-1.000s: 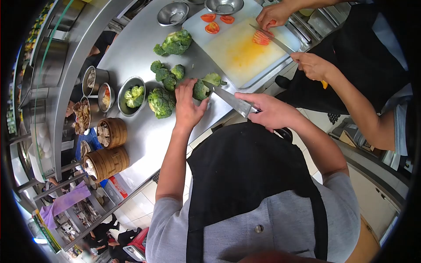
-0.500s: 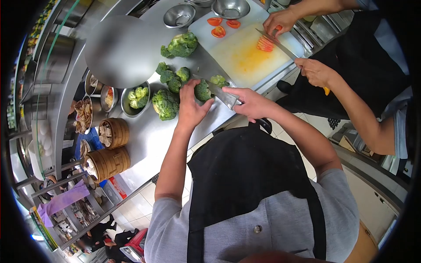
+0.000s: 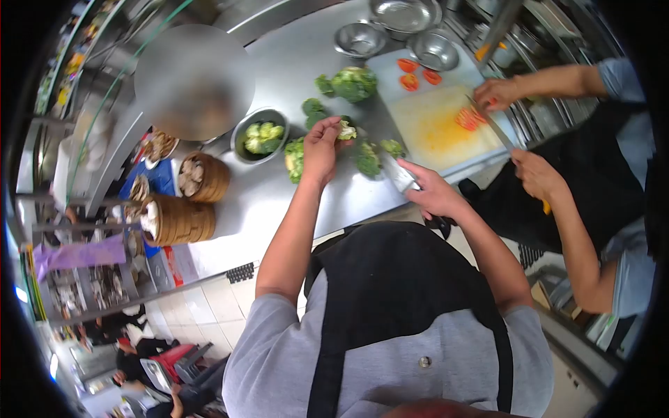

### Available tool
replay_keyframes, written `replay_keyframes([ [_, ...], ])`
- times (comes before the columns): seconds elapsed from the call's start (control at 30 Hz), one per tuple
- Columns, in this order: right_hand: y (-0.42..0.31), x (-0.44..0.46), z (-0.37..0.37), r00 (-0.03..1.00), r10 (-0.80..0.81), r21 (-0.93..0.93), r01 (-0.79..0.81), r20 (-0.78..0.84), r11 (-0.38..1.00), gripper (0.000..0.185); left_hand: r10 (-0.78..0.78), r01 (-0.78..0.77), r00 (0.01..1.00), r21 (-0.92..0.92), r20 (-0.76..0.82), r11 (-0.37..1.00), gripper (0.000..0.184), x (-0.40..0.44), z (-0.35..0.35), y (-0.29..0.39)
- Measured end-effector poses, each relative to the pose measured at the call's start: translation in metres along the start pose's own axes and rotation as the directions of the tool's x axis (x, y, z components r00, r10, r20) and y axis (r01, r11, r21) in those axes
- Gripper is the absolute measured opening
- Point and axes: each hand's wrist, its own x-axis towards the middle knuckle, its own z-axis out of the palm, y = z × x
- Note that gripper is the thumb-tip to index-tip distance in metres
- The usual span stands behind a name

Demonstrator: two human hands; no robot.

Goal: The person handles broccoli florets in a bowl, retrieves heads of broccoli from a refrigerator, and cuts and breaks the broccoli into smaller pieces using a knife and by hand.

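Observation:
My left hand (image 3: 320, 150) is raised over the steel counter, its fingers pinched on a small broccoli floret (image 3: 346, 130). My right hand (image 3: 437, 195) grips a knife, its wide blade (image 3: 399, 173) low over the counter beside a cut broccoli piece (image 3: 368, 160). A smaller broccoli piece (image 3: 392, 148) lies at the blade's far end. Further back sits a large broccoli head (image 3: 354, 83). Another broccoli head (image 3: 294, 160) is partly behind my left hand. To the left, a steel bowl (image 3: 252, 159) contains several florets.
At right, a co-worker's hands (image 3: 533, 171) work with a knife (image 3: 496, 129) on sliced tomato over a white cutting board (image 3: 411, 115). Steel bowls (image 3: 359, 40) stand behind. Bamboo steamers (image 3: 185, 219) sit at the counter's left end.
My left hand has left the counter and lifted a floret. My right hand still holds the knife near the cut broccoli. The whole view has shifted and turned.

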Motion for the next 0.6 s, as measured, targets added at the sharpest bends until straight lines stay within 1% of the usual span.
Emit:
replay_keyframes([
  [0.03,0.0,0.002,0.001,1.0,0.0,-0.014,-0.001,-0.009,1.0,0.078,-0.056,0.048,0.998,-0.18,-0.039,0.983,0.023,-0.003,-0.01,0.012],
  [0.07,0.0,0.003,0.003,1.0,-0.015,-0.025,0.015,0.024,1.0,0.078,0.008,-0.016,0.997,-0.097,-0.076,0.995,0.024,-0.005,-0.022,0.024],
  [0.1,-0.001,0.001,0.003,1.0,0.001,-0.048,-0.001,-0.005,0.999,0.078,0.024,-0.033,0.995,-0.093,-0.1,0.995,0.024,-0.003,-0.041,0.033],
  [0.13,-0.002,0.0,0.004,0.999,0.02,-0.068,-0.023,-0.044,0.997,0.078,0.192,-0.16,0.973,0.221,-0.129,0.962,0.025,0.0,-0.067,0.041],
  [0.17,-0.004,0.001,0.006,0.999,0.016,-0.073,-0.019,-0.038,0.997,0.078,0.348,-0.252,0.932,0.512,-0.1,0.822,0.025,0.005,-0.089,0.049],
  [0.2,-0.004,0.0,0.007,0.999,0.017,-0.063,-0.02,-0.047,0.998,0.078,0.474,-0.306,0.878,0.693,-0.059,0.653,0.027,0.011,-0.108,0.057],
  [0.23,-0.004,-0.003,0.007,0.998,0.024,-0.052,-0.027,-0.06,0.998,0.078,0.575,-0.327,0.818,0.832,0.013,0.447,0.029,0.017,-0.127,0.063],
  [0.3,-0.004,-0.003,0.007,0.998,0.034,-0.081,-0.039,-0.059,0.996,0.077,0.493,-0.278,0.865,0.907,0.093,0.317,0.028,0.028,-0.158,0.067],
  [0.33,-0.004,-0.005,0.006,0.998,0.041,-0.108,-0.047,-0.055,0.993,0.077,0.544,-0.272,0.821,0.957,0.173,0.105,0.03,0.024,-0.152,0.071],
  [0.37,-0.005,-0.009,0.006,0.994,0.065,-0.103,-0.073,-0.083,0.992,0.077,0.567,-0.315,0.781,0.949,0.261,-0.002,0.033,0.022,-0.143,0.073],
  [0.4,-0.008,-0.011,0.008,0.996,0.048,-0.133,-0.058,-0.08,0.989,0.076,0.495,-0.316,0.852,0.922,0.171,0.225,0.035,0.015,-0.12,0.07],
  [0.43,-0.011,-0.013,0.01,0.997,0.029,-0.161,-0.04,-0.072,0.986,0.075,0.395,-0.279,0.914,0.856,0.097,0.435,0.036,0.004,-0.093,0.065],
  [0.5,-0.017,-0.017,0.012,0.994,0.03,-0.174,-0.048,-0.102,0.984,0.073,0.142,-0.2,0.979,0.815,0.146,0.544,0.042,-0.026,-0.036,0.053],
  [0.53,-0.02,-0.02,0.013,0.994,0.043,-0.214,-0.063,-0.098,0.975,0.072,0.13,-0.205,0.979,0.811,0.159,0.547,0.042,-0.034,-0.018,0.042],
  [0.57,-0.019,-0.022,0.012,0.994,0.057,-0.252,-0.079,-0.094,0.964,0.071,0.211,-0.317,0.946,0.845,0.247,0.431,0.045,-0.04,-0.002,0.032],
  [0.6,0.0,-0.019,0.012,0.986,-0.119,-0.313,0.079,-0.113,0.946,0.069,0.279,-0.419,0.898,0.857,0.341,0.301,0.049,-0.045,0.008,0.025],
])
